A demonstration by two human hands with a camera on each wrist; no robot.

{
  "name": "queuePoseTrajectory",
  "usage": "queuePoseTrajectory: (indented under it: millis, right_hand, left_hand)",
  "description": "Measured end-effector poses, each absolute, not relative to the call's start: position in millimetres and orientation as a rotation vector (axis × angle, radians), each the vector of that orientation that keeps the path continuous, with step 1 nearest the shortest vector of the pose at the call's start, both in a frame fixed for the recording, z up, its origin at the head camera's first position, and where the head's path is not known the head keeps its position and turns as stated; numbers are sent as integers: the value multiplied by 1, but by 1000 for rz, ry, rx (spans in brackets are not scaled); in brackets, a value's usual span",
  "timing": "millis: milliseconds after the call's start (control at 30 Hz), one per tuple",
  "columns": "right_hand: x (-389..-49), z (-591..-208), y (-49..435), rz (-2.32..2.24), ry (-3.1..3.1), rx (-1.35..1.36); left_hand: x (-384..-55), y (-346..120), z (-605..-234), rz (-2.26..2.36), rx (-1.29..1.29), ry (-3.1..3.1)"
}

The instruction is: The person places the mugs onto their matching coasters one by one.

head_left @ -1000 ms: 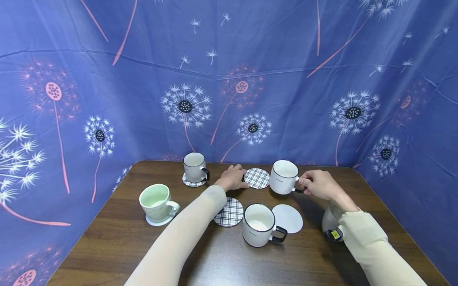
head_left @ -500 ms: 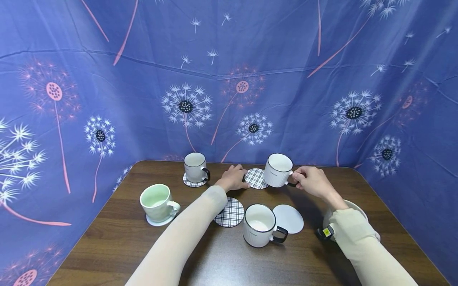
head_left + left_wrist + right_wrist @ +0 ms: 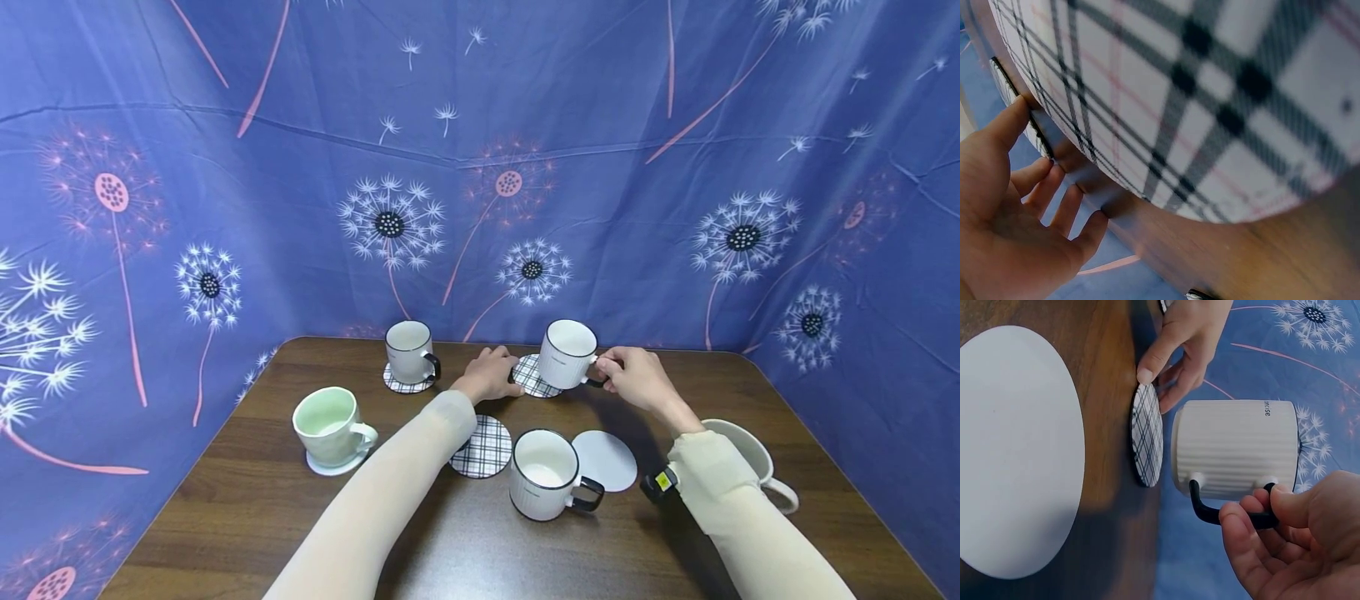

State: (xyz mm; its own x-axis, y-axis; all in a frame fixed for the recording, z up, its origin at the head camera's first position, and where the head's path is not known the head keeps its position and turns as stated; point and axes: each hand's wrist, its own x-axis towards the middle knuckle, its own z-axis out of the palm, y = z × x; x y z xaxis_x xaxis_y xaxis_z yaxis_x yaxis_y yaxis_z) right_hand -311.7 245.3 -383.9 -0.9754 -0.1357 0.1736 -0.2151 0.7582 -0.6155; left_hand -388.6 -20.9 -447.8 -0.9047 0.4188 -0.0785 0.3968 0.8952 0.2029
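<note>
My right hand (image 3: 639, 377) pinches the black handle of a white ribbed mug (image 3: 567, 357) between thumb and fingers. In the right wrist view that mug (image 3: 1235, 450) hangs just above a round checked coaster (image 3: 1147, 434), a gap showing under its base. The head view has it over the right part of this coaster (image 3: 531, 383). My left hand (image 3: 489, 373) grips the coaster's left edge, thumb on the near side and fingers on the far side. The left wrist view shows the thumb and a fingertip of this hand (image 3: 1029, 200) at the coaster's rim.
Nearer stand another white mug (image 3: 542, 479), a plain white coaster (image 3: 609, 461) and a checked coaster (image 3: 483, 450). Leftward, a mug (image 3: 408, 350) and a green cup (image 3: 327, 425) sit on coasters. A large cup (image 3: 757, 454) is partly behind my right forearm. A blue cloth (image 3: 480, 100) hangs behind.
My right hand has lifted the mug and carried it left, from beside the far checked coaster to above it. My left hand has stayed at the coaster's edge.
</note>
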Motion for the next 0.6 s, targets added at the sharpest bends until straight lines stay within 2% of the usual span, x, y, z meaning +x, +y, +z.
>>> queuePoseTrajectory:
  millis: [600]
  right_hand:
    - [-331, -393, 230, 1011, -2832, 274]
  left_hand:
    - [-390, -21, -449, 299, 617, 2934]
